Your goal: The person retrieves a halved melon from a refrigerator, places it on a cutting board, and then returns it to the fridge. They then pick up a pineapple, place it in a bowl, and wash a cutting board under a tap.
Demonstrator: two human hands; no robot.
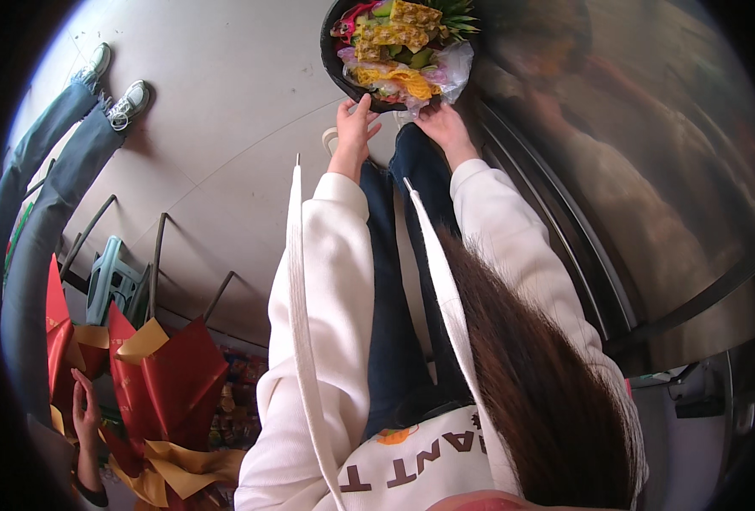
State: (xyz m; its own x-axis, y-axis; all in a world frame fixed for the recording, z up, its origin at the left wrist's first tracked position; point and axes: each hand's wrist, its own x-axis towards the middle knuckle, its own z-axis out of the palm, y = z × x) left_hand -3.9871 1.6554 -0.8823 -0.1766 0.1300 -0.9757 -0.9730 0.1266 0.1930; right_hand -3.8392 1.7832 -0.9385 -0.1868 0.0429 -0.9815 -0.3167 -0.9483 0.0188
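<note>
In front of me at the top of the head view is a round black bin (327, 61) heaped with fruit waste. Pineapple peel (393, 32) with its green leafy crown (457, 19), pink dragon fruit peel (346, 27), a yellow foam net (409, 83) and a clear plastic bag (457, 67) fill it. At the bin's near edge, my left hand (355, 131) has its fingers apart and a fingertip against the rim. My right hand (444, 131) is at the near right edge, by the plastic; its fingertips are partly hidden, so its hold is unclear.
A large reflective metal surface (658, 191) curves along my right. To the left stand another person's legs in jeans (64, 185), with that person's hand (85, 409) below. Red-and-gold wrapped bundles (166, 377), a light-blue plastic stool (104, 281) and dark metal bars (159, 262) are at lower left.
</note>
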